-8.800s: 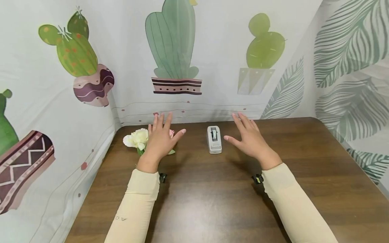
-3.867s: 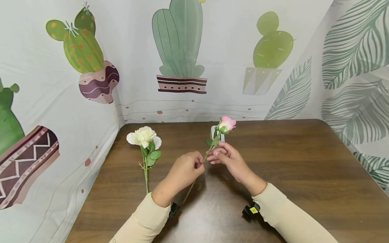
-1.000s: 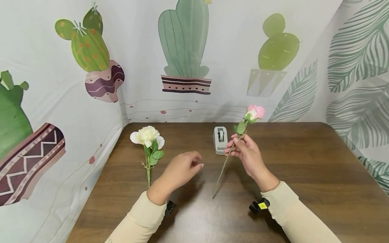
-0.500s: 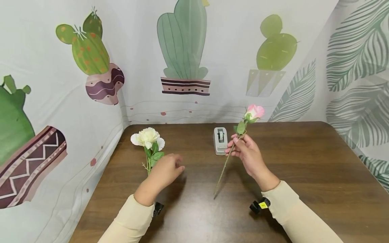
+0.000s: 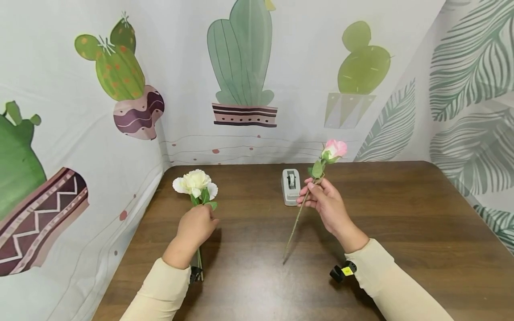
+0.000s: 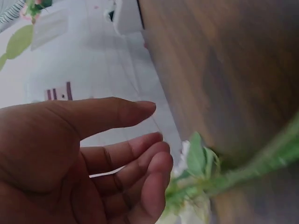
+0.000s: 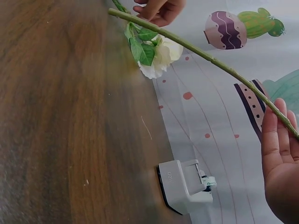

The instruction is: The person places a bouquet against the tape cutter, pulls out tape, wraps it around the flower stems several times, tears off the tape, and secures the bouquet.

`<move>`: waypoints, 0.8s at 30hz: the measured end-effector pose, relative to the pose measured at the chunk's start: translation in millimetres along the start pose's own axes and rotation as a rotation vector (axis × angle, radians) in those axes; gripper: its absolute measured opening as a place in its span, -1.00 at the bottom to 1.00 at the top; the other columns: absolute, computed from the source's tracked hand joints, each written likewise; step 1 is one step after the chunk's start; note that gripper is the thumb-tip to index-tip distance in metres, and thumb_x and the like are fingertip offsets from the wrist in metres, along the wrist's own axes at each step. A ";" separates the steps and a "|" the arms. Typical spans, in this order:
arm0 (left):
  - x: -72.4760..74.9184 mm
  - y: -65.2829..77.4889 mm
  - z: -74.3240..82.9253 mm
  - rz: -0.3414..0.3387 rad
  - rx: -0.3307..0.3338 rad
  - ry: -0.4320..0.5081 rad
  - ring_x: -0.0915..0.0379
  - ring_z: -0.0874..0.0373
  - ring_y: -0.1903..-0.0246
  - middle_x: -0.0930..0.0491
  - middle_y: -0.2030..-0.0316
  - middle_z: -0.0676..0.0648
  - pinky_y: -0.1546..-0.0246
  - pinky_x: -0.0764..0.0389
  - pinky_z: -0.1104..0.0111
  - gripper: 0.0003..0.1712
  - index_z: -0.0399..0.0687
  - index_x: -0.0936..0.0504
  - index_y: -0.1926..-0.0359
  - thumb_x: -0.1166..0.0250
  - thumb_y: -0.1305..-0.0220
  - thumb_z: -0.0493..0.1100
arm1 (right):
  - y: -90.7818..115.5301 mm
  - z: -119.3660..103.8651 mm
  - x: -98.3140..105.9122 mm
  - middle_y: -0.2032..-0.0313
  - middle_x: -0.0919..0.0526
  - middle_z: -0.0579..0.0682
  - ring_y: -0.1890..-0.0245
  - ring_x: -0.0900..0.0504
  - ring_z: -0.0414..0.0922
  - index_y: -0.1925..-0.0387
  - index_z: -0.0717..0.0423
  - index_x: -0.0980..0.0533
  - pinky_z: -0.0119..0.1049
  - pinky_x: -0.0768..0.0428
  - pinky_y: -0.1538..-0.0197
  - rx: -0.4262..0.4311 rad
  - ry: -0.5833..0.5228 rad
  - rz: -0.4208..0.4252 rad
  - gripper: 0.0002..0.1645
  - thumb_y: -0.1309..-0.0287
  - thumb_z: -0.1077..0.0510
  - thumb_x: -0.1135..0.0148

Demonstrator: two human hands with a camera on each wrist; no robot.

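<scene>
In the head view my right hand [image 5: 331, 209] pinches the stem of an artificial pink rose [image 5: 334, 150], which leans with its bloom up and stem end toward me. The stem crosses the right wrist view, over the fingers [image 7: 280, 144]. My left hand [image 5: 196, 227] is over the stems of the artificial white flowers [image 5: 195, 183] lying at left. In the left wrist view its thumb and loosely curled fingers [image 6: 161, 161] have a gap between them, with the green stem [image 6: 238, 175] beside the fingertips. Part of the stems is hidden under the hand in the head view.
A grey-white tape dispenser [image 5: 291, 187] stands on the brown wooden table [image 5: 393, 214], just left of my right fingertips. Behind the table hangs a white cloth [image 5: 297, 67] printed with cacti and leaves. A black wrist camera [image 5: 342, 271] sits under my right cuff.
Earlier the left hand held the rose; the right hand took it over and moved it right. In the last second the left hand has moved left to the white flowers, while the right stayed nearly still.
</scene>
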State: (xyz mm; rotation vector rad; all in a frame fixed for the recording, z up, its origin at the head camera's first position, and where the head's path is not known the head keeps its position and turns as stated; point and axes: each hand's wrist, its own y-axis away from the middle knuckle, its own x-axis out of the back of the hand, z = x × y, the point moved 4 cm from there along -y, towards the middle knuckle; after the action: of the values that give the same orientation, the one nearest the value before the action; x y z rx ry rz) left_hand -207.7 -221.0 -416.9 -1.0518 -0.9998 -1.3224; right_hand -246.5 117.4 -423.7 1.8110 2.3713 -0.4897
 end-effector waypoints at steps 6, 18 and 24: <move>-0.3 -0.1 -20.4 0.042 0.087 -0.021 -0.66 -0.24 0.34 -0.65 0.32 -0.32 0.40 -0.63 -0.08 -0.66 -0.38 -0.61 0.19 -0.38 -0.15 -0.16 | -2.3 2.2 0.5 0.30 -0.68 -0.06 0.32 -0.75 -0.16 -0.02 0.10 -0.40 -0.25 -0.73 0.17 -0.002 0.006 0.004 -0.84 -0.55 0.18 0.07; -6.6 -2.0 -38.5 0.028 0.140 -0.017 -0.65 -0.27 0.36 -0.66 0.33 -0.39 0.43 -0.61 -0.10 -0.71 -0.41 -0.60 0.22 -0.29 -0.21 -0.19 | -1.4 3.4 1.8 0.31 -0.69 -0.08 0.32 -0.75 -0.17 -0.02 0.09 -0.40 -0.30 -0.71 0.21 -0.007 0.010 0.005 -0.84 -0.55 0.17 0.08; -10.8 -2.5 -47.5 0.005 0.144 -0.008 -0.65 -0.30 0.32 -0.66 0.30 -0.44 0.36 -0.62 -0.12 -0.69 -0.43 -0.54 0.16 -0.31 -0.17 -0.24 | -1.2 3.6 1.7 0.32 -0.68 -0.08 0.33 -0.75 -0.17 -0.01 0.09 -0.40 -0.33 -0.71 0.22 -0.011 0.013 0.003 -0.84 -0.56 0.19 0.09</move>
State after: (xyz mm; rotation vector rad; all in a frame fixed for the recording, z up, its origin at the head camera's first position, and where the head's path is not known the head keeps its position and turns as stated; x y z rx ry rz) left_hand -211.7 -264.4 -438.9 -0.9503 -1.0807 -1.2239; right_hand -248.4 117.5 -427.3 1.8184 2.3751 -0.4654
